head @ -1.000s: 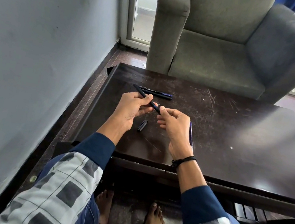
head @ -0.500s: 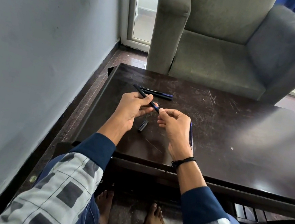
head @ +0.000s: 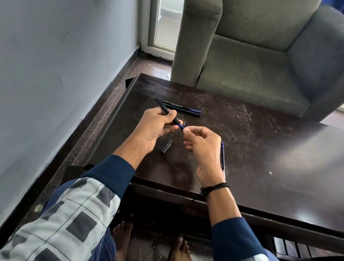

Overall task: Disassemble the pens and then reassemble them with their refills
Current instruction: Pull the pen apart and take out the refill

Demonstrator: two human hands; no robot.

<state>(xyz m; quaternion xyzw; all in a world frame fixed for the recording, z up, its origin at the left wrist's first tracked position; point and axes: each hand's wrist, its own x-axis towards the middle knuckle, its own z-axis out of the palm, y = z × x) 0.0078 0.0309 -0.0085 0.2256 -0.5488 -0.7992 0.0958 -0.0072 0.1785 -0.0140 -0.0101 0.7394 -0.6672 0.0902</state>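
Observation:
My left hand [head: 156, 123] grips a black pen barrel [head: 163, 108] that slants up to the left over the dark table [head: 275, 161]. My right hand [head: 203, 149] pinches the blue front tip [head: 181, 126] of that pen with thumb and forefinger. A blue refill [head: 223, 157] lies on the table just right of my right hand, partly hidden by it. A black cap [head: 166, 146] lies on the table between my hands. Two more black pens [head: 181, 108] lie side by side beyond my left hand.
A grey armchair [head: 259, 53] stands right behind the table's far edge. A grey wall [head: 41, 63] runs along the left, close to the table's left side. My knees and bare feet are under the near edge.
My right hand has shifted slightly right along the pen's front end, showing a little more of the blue tip. The left hand and the parts on the table have stayed put.

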